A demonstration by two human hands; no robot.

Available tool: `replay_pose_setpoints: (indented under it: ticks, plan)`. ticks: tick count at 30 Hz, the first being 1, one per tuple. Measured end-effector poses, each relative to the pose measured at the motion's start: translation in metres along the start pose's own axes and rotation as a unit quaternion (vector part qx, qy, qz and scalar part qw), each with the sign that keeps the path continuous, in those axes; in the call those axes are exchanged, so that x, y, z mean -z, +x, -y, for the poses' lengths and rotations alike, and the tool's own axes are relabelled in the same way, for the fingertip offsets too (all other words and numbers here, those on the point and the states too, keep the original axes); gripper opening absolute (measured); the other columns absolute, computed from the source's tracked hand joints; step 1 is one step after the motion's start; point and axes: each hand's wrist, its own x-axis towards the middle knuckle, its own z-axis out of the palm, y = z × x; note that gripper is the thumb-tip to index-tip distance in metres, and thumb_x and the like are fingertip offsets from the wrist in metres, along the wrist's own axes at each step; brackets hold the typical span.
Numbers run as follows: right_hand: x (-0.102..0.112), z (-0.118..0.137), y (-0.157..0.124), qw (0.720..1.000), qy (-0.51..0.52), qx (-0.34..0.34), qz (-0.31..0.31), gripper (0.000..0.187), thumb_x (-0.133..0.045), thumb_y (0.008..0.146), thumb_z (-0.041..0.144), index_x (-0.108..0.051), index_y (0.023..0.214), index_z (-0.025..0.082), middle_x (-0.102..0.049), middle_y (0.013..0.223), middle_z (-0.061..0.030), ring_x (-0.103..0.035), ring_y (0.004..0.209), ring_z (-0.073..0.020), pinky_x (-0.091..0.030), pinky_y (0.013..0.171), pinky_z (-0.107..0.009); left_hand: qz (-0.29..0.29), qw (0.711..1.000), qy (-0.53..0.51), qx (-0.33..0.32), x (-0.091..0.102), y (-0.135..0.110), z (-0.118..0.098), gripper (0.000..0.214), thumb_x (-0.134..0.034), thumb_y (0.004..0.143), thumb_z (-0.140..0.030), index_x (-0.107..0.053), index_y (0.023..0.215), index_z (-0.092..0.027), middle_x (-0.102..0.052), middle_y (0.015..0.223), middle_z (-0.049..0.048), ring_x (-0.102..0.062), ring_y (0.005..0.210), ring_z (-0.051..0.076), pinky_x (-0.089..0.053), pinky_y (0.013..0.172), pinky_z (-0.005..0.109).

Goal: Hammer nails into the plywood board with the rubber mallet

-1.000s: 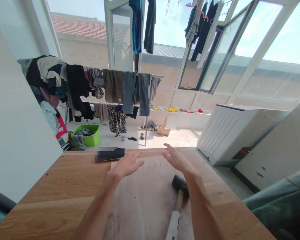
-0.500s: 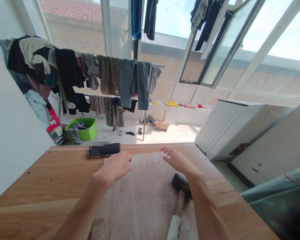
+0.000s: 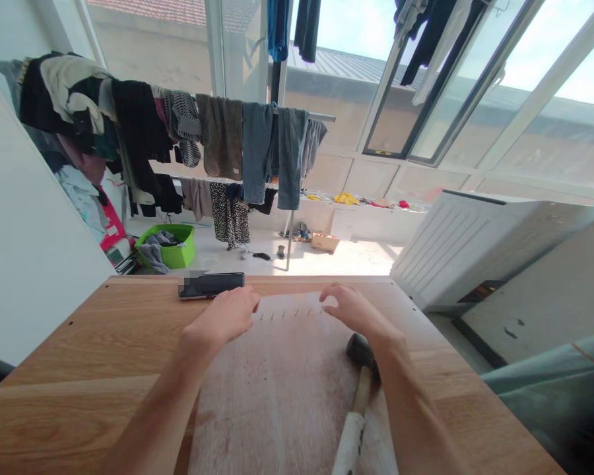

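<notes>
A thin wooden board (image 3: 277, 396) lies on the table, with several nails (image 3: 284, 315) standing in a row near its far edge and small dark marks closer to me. At the left end of that row is my left hand (image 3: 230, 312), fingers bent and thumb apart, holding nothing that I can see. My right hand (image 3: 351, 308) hovers by the right end, its curved index finger and thumb apart near the last nail. Under my right forearm rests a hammer (image 3: 360, 389) with a dark head and a pale-wrapped handle, partly hidden by the arm.
A phone (image 3: 218, 284) lies at the far edge of the wooden table (image 3: 103, 356), left of the board. Beyond stand a loaded clothes rack (image 3: 321, 117) and a green basin (image 3: 183, 254). A white ribbed cabinet-like unit (image 3: 440, 244) is at the right.
My view has tilted down slightly and shifted left, so the scene sits a little higher and further right. Both hands stay at the ends of the nail row; the right fingers curve inward slightly more.
</notes>
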Motion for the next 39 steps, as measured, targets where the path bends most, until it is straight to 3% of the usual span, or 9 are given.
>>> replay_pose_setpoints:
  ticks: [7,16,27,30,33,39]
  plan:
    - [-0.002,-0.002,0.002,1.000,0.002,0.006,0.002,0.016,-0.068,0.081,0.013,-0.075,0.093,0.021,-0.072,0.112,-0.0073,-0.064,0.111,-0.0260,-0.044,0.100,-0.036,-0.015,1.000,0.001,0.018,-0.003,0.003,0.003,0.011,-0.066,0.080,-0.010,-0.068,0.084,-0.020,-0.070,0.102,0.0074,-0.069,0.093,0.025,-0.048,0.075,0.032]
    - [-0.001,0.002,0.000,1.000,0.001,0.007,0.005,0.015,-0.068,0.082,0.012,-0.075,0.090,0.021,-0.073,0.110,-0.0077,-0.065,0.107,-0.0254,-0.045,0.098,-0.036,-0.019,0.999,0.004,0.029,-0.002,0.003,0.001,0.012,-0.063,0.081,-0.011,-0.071,0.086,-0.018,-0.071,0.099,0.0092,-0.070,0.093,0.026,-0.048,0.076,0.032]
    - [-0.001,0.002,0.000,1.000,0.003,0.008,-0.009,0.015,-0.065,0.082,0.011,-0.076,0.086,0.021,-0.074,0.106,-0.0076,-0.066,0.104,-0.0253,-0.045,0.097,-0.035,-0.042,0.999,-0.032,-0.006,0.006,0.002,-0.005,0.006,-0.066,0.086,-0.019,-0.071,0.086,-0.022,-0.072,0.106,0.0047,-0.068,0.094,0.022,-0.045,0.073,0.029]
    - [0.000,0.005,-0.001,1.000,0.008,0.016,-0.018,0.015,-0.065,0.083,0.013,-0.076,0.089,0.021,-0.074,0.108,-0.0072,-0.067,0.103,-0.0246,-0.046,0.096,-0.034,-0.036,0.999,-0.039,0.004,0.005,0.003,-0.005,0.005,-0.067,0.087,-0.023,-0.070,0.083,-0.023,-0.073,0.095,0.0035,-0.069,0.087,0.022,-0.043,0.069,0.028]
    - [-0.001,0.008,0.001,0.999,0.013,0.028,-0.017,0.015,-0.064,0.084,0.015,-0.076,0.090,0.022,-0.075,0.105,-0.0060,-0.068,0.099,-0.0232,-0.047,0.092,-0.032,-0.022,0.999,-0.037,0.020,0.003,0.004,-0.003,0.009,-0.068,0.086,-0.028,-0.070,0.079,-0.023,-0.073,0.083,0.0027,-0.068,0.079,0.022,-0.041,0.065,0.027]
    - [-0.010,0.009,0.005,0.999,0.023,0.026,-0.010,0.016,-0.061,0.085,0.017,-0.076,0.086,0.022,-0.077,0.088,-0.0051,-0.069,0.085,-0.0200,-0.049,0.077,-0.027,-0.028,0.998,-0.049,0.026,-0.001,0.005,0.000,0.008,-0.064,0.087,-0.026,-0.070,0.082,-0.025,-0.073,0.083,0.0025,-0.069,0.078,0.022,-0.042,0.066,0.028]
